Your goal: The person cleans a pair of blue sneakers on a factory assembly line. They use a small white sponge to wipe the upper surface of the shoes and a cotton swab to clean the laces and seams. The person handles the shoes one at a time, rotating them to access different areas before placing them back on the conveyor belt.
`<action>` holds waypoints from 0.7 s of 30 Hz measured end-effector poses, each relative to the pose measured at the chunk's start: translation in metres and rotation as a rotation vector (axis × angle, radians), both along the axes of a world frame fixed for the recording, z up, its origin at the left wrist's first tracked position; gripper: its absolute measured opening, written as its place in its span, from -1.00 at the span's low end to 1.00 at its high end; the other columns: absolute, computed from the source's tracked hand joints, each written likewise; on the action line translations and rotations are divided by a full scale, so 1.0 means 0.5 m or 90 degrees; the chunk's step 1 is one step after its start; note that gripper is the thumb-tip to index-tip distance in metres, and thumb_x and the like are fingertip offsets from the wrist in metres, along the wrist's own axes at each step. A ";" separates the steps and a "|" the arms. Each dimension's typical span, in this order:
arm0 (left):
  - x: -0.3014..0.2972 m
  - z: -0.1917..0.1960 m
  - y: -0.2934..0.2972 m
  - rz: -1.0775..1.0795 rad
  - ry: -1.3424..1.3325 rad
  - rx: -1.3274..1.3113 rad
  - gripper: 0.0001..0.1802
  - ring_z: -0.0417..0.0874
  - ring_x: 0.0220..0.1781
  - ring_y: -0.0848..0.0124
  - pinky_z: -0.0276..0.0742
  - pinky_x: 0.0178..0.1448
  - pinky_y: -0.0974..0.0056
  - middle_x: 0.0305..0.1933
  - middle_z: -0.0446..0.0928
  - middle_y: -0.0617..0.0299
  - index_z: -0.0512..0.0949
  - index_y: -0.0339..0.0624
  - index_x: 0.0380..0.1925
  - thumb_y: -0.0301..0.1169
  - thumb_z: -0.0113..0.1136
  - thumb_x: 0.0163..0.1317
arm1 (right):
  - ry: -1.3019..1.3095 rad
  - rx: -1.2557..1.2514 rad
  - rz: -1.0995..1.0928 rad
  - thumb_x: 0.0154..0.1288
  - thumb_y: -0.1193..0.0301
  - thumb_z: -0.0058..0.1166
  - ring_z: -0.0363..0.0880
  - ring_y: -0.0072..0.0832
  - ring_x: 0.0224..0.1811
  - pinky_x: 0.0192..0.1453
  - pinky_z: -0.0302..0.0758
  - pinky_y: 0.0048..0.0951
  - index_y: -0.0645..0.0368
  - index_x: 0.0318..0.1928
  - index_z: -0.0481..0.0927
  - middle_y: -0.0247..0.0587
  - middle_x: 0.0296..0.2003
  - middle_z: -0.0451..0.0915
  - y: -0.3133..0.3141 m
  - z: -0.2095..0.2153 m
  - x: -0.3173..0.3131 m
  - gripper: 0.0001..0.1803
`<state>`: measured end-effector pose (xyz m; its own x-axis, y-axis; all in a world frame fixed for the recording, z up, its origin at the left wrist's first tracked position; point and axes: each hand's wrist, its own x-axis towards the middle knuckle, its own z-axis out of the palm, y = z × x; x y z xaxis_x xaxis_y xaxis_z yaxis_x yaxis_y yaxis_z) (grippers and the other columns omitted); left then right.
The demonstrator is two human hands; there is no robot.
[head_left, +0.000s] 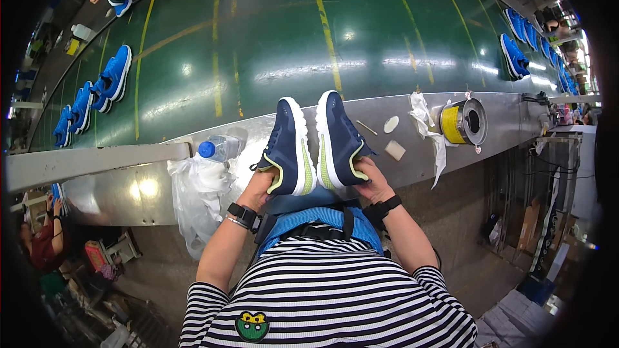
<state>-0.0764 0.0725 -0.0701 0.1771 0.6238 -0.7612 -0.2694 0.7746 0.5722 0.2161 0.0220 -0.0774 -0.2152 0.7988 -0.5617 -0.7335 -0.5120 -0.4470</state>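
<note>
Two navy sneakers with white soles and lime-green trim are held side by side over the metal ledge, toes pointing away from me and soles turned toward each other. My left hand (259, 189) grips the left sneaker (277, 145) at its heel collar, with the fingers partly hidden by the shoe. At the heel of the right sneaker (342, 142), my right hand (376, 182) is closed in the same way. A narrow gap separates the two soles near the toes, and it closes toward the heels.
A green conveyor belt (271, 45) carries blue sneakers (113, 74) beyond the ledge (380, 109). Left of me are a blue-capped bottle (222, 148) and a white plastic bag (200, 196). On the right lie a tin can (463, 122), a rag (422, 116) and a beige block (395, 149). Other people work nearby.
</note>
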 end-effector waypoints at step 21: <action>0.028 0.114 -0.022 -0.331 0.566 0.655 -0.20 0.36 0.33 0.20 0.30 0.35 0.19 0.35 0.29 -0.03 0.05 -0.35 0.41 -0.66 0.06 0.13 | 0.105 -0.086 -0.033 0.34 0.23 0.06 0.54 -0.30 0.10 0.24 0.41 0.02 0.00 0.20 0.44 -0.24 0.06 0.56 0.032 0.072 -0.034 -0.56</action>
<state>-0.0625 0.0612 -0.0134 0.2670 0.9637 -0.0029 0.6399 -0.1750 0.7482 0.1992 0.0378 -0.0413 -0.2741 0.7314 -0.6244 -0.8180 -0.5188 -0.2486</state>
